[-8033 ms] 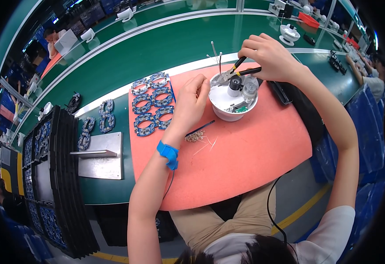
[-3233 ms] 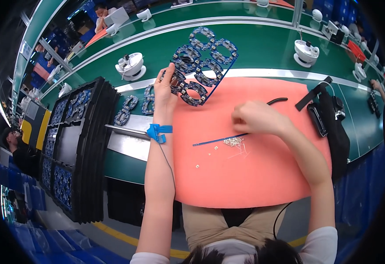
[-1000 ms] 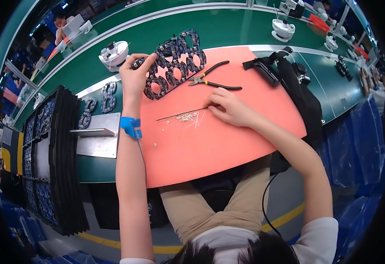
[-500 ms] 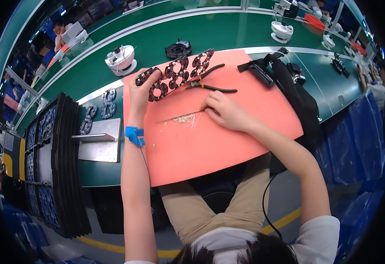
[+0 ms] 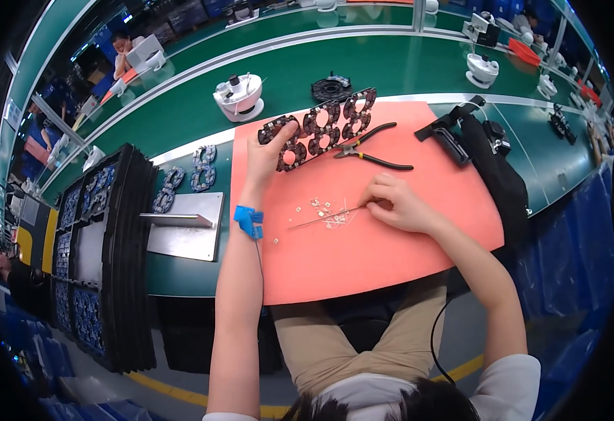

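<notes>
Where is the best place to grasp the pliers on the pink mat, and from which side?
Grip the pliers at the two black handles, probably from above on the right end: they lie flat and spread there, clear of the panel near the jaw end.

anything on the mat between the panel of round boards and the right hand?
Head view: black-handled pliers lie on the orange mat, between the board panel and the right hand.

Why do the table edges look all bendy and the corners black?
Head view: the fisheye lens bows the green bench and orange mat edges toward the rim and leaves black corners; lighting is bright and even, with both the left hand and right hand sharp.
</notes>
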A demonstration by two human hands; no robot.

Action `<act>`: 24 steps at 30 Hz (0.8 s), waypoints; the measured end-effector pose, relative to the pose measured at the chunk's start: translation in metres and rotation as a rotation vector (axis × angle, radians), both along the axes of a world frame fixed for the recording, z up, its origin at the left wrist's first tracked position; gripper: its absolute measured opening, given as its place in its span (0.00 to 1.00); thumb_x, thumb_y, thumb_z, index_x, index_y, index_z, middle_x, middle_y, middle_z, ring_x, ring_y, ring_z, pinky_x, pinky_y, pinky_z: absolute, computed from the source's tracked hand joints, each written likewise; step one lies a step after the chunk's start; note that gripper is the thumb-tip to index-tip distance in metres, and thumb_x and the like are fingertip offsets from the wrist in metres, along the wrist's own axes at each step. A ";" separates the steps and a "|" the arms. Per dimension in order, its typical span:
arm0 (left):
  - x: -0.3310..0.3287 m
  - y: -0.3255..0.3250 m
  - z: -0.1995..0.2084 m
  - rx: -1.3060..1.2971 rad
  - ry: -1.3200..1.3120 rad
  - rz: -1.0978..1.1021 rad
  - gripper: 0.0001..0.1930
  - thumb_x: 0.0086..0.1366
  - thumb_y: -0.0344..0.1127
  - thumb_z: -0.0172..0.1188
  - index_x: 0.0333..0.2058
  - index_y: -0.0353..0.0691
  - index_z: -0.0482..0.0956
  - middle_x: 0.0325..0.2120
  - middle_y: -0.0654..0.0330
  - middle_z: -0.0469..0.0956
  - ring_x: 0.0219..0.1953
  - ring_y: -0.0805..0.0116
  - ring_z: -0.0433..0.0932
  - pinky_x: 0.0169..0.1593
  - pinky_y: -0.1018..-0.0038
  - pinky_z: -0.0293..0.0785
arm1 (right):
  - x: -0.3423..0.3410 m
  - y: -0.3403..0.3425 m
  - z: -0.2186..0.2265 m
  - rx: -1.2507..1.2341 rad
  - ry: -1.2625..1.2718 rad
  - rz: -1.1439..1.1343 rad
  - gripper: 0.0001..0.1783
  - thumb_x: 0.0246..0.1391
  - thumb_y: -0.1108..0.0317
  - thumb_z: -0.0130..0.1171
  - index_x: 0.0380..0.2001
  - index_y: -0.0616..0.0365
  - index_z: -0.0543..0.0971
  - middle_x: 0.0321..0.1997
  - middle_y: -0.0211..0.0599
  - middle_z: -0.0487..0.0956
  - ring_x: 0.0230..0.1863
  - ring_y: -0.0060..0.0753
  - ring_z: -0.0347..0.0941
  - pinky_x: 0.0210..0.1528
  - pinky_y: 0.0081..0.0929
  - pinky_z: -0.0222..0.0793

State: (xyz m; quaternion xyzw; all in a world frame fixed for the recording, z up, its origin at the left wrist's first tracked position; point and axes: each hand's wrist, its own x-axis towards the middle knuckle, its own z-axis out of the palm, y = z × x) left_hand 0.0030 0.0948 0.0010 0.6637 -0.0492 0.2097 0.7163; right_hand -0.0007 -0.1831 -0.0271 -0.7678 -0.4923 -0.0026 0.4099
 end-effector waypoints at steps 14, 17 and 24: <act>0.006 0.004 0.000 -0.007 0.010 0.003 0.10 0.61 0.36 0.63 0.34 0.33 0.83 0.30 0.63 0.82 0.30 0.80 0.76 0.33 0.82 0.68 | -0.040 -0.006 0.010 -0.042 0.049 -0.176 0.08 0.46 0.79 0.59 0.33 0.63 0.80 0.31 0.37 0.76 0.29 0.27 0.76 0.32 0.22 0.74; 0.002 0.003 0.004 -0.018 0.032 -0.027 0.10 0.62 0.35 0.63 0.35 0.33 0.83 0.30 0.62 0.82 0.31 0.79 0.77 0.35 0.82 0.70 | -0.037 -0.004 0.002 0.053 0.052 -0.233 0.09 0.45 0.79 0.59 0.33 0.63 0.80 0.30 0.36 0.76 0.28 0.27 0.75 0.31 0.22 0.74; 0.000 0.002 0.004 -0.035 0.050 -0.031 0.10 0.62 0.35 0.63 0.35 0.32 0.82 0.30 0.62 0.82 0.32 0.78 0.78 0.37 0.81 0.70 | -0.047 -0.002 0.005 -0.020 0.054 -0.163 0.08 0.45 0.80 0.59 0.31 0.63 0.82 0.28 0.33 0.76 0.27 0.22 0.73 0.28 0.19 0.70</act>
